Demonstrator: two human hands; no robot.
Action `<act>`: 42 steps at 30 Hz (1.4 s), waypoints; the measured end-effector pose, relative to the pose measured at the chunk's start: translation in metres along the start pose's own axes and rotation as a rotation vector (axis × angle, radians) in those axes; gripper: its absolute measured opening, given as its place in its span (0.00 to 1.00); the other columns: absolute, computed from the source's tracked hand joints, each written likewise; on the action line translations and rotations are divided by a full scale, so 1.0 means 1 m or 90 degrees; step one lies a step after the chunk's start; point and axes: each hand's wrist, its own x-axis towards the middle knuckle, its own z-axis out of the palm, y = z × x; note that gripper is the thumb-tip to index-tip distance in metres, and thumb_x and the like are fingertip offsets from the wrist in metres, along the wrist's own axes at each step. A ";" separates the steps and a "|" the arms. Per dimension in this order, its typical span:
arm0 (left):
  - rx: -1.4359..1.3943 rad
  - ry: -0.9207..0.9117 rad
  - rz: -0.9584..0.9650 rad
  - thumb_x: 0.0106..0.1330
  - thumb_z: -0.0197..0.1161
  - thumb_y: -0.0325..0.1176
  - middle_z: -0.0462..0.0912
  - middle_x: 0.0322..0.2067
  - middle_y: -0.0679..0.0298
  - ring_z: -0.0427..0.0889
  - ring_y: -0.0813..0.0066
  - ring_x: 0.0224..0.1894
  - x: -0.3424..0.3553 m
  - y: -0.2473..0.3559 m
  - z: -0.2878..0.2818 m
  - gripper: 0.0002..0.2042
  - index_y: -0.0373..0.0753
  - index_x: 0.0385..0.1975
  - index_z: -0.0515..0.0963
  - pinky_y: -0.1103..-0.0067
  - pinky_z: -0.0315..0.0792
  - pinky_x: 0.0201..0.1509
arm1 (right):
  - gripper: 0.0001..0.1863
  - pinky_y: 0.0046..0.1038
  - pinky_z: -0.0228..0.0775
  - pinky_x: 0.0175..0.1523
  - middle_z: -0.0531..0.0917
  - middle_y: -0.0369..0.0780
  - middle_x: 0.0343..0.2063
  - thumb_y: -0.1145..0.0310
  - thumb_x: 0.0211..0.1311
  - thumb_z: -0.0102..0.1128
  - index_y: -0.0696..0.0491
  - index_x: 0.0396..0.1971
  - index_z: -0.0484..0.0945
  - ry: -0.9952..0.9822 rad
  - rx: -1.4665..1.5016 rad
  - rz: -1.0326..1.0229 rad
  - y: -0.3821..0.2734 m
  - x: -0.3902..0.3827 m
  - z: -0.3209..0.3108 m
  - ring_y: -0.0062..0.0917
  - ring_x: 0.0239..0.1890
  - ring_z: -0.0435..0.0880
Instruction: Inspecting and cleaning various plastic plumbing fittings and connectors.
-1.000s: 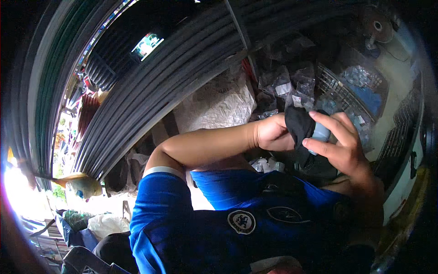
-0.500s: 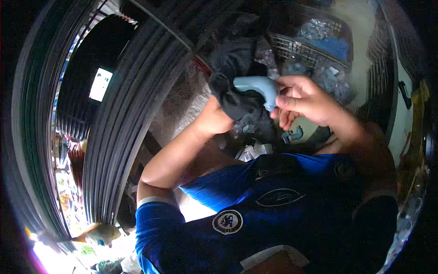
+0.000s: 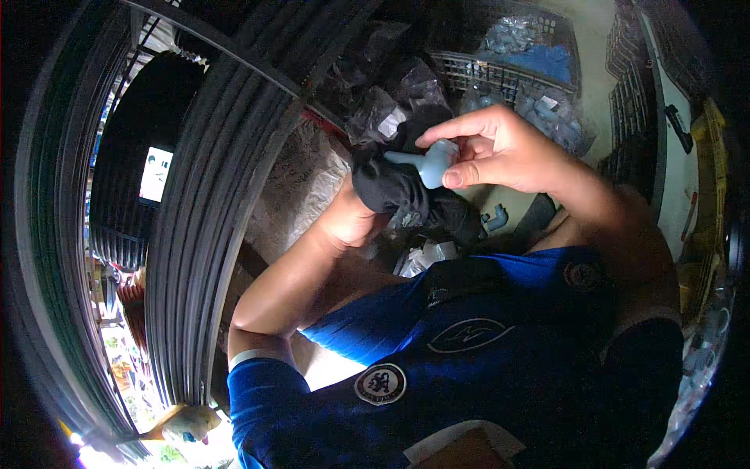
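Observation:
A light blue-grey pipe elbow is held up between my two hands. My right hand grips its wider end, with the thumb below and the fingers above and behind. A black cloth covers the fingers of my left hand and wraps the elbow's narrower end; those fingers are hidden under it. Part of the cloth hangs down below the elbow. Beneath my right hand lies a smaller grey pipe fitting.
Clear plastic bags of fittings lie beside a dark plastic crate at the far right. Black pipe coils on a metal rack stand close on my left. Yellow crates line the right edge.
The elbow has turned in my hands, its wide end now facing my right palm. My right hand has shifted left and up, closer to the cloth.

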 end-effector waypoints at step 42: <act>0.789 -0.070 0.016 0.50 0.67 0.30 0.84 0.35 0.42 0.85 0.48 0.41 0.020 -0.018 -0.022 0.16 0.32 0.39 0.81 0.63 0.77 0.43 | 0.23 0.35 0.75 0.49 0.78 0.46 0.44 0.86 0.45 0.66 0.57 0.46 0.79 -0.033 -0.768 -0.337 0.007 -0.002 0.031 0.41 0.45 0.81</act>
